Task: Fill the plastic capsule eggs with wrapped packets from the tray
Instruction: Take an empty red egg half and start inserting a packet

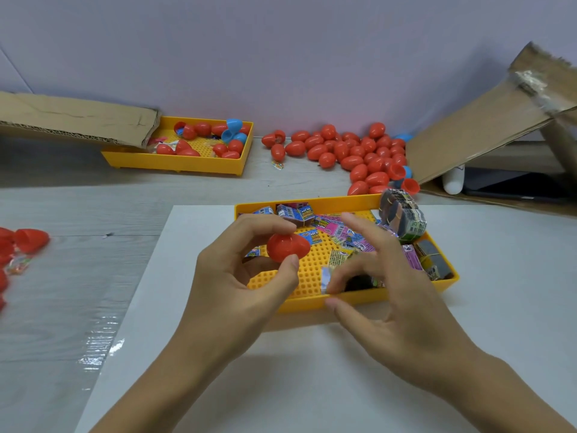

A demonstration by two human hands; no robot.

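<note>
left hand (pixel 237 276) pinching smooth red egg (pixel 288 246), perforated yellow tray (pixel 312 273)

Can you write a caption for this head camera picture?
Left hand holds a red egg over the yellow tray; right hand reaches in.

A plain pale wall (pixel 281 51) stands behind a grey wood-grain table (pixel 78 189). Cardboard flaps (pixel 474 132) lean at both far sides. Light is soft and even.

right hand (pixel 402 295) motion-blurred, packet print unreadable, left-edge red eggs (pixel 6 245) cropped
</note>
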